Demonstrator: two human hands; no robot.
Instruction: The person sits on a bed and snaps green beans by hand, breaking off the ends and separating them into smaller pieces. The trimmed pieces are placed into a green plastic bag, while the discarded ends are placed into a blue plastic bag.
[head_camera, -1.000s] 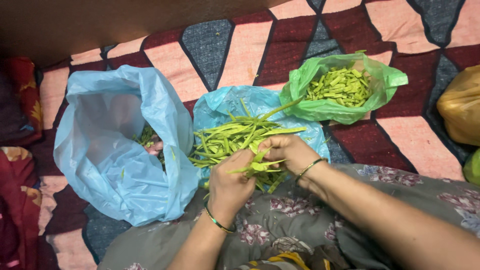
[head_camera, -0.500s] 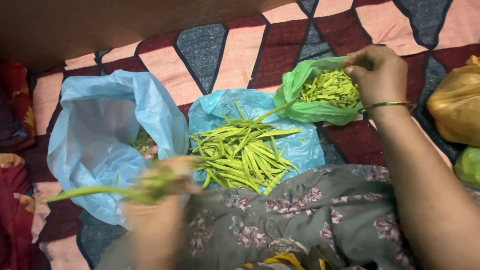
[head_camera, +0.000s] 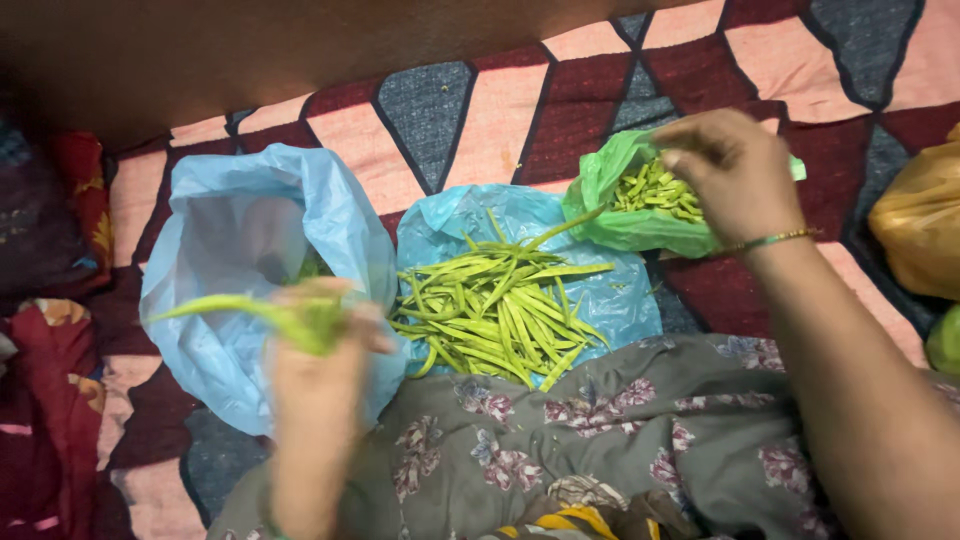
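While the left hand (head_camera: 318, 370) is blurring with motion at the near left, it is closing its fingers around a small bunch of long green bean pods (head_camera: 262, 312), their tips trailing out leftward in front of the large blue bag (head_camera: 240, 270). That bag is lying open just behind the hand, with only a few green scraps showing inside. In the middle, a pile of whole beans (head_camera: 495, 310) is resting on a flattened blue bag (head_camera: 610, 295), just beyond the person's grey flowered lap (head_camera: 560, 450). At the far right, the right hand (head_camera: 730, 175) is hovering over the green bag (head_camera: 610, 205) of chopped pieces (head_camera: 655, 190), fingers curled downward; whether it is pinching anything cannot be told. The step in hand looks like sorting trimmed ends from cut pieces, and the next move probably calls for both hands coming back to the middle pile.
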